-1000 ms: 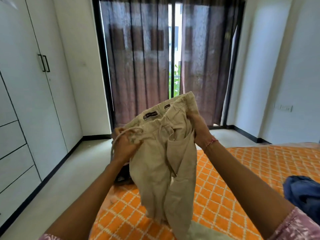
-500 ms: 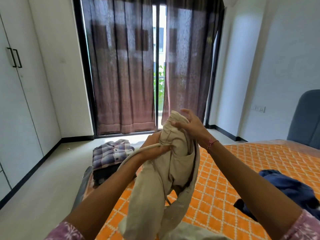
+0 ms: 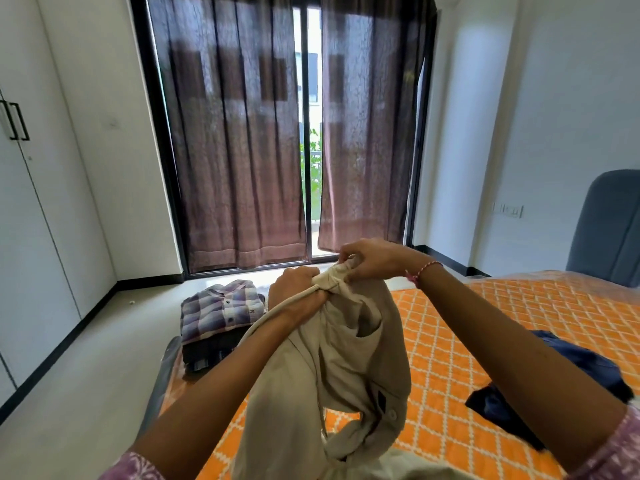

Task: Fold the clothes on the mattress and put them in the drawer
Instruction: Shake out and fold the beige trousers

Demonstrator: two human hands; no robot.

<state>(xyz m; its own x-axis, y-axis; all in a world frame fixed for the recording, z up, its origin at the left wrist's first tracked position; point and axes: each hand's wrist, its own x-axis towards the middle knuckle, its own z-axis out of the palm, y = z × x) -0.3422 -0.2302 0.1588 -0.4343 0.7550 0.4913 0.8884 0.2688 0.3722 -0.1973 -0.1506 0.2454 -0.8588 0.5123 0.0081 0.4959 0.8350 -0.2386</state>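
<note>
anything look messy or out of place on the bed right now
Yes: a dark navy garment lies crumpled and unfolded on the orange diamond-patterned mattress cover, unlike the neatly folded purple plaid shirt atop the stack at the mattress's far-left corner. The beige trousers are bunched mid-air in both hands.

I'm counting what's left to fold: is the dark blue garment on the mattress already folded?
No, the dark blue garment lies crumpled and spread unevenly on the orange mattress, not in a neat fold.
</note>
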